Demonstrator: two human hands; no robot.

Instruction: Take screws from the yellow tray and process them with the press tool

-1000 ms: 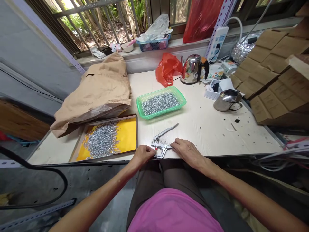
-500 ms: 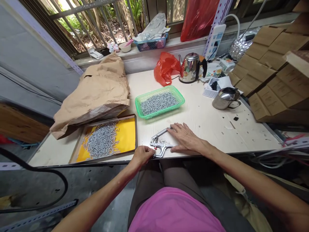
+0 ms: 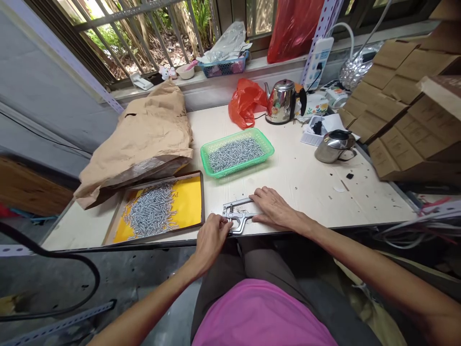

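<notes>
Silver hand pliers (image 3: 245, 217), which look like snap-fastener pliers, lie at the front edge of the table with their jaws to the left. My right hand (image 3: 274, 209) is closed round the two handles, fingers over the upper one and thumb by the lower. At the jaws, my left hand (image 3: 212, 236) has its thumb and fingertips pinched together. Whatever it holds there is too small and hidden to name. Left of it, a shallow tray (image 3: 202, 199) with a yellow lining bears a heap of small silver metal pieces (image 3: 153, 210).
Behind the pliers stands a green basket (image 3: 206, 168) of similar metal pieces. A large brown paper bag (image 3: 144, 134) leans over the tray. Farther back are a red plastic bag (image 3: 247, 102), a kettle (image 3: 283, 103) and a steel pot (image 3: 333, 146). Cardboard boxes (image 3: 403, 96) are stacked at right.
My right hand's fingers, spread over the handles before, have drawn in and closed, and the upper handle sits lower. My left hand has turned a little and come up over the jaw end.
</notes>
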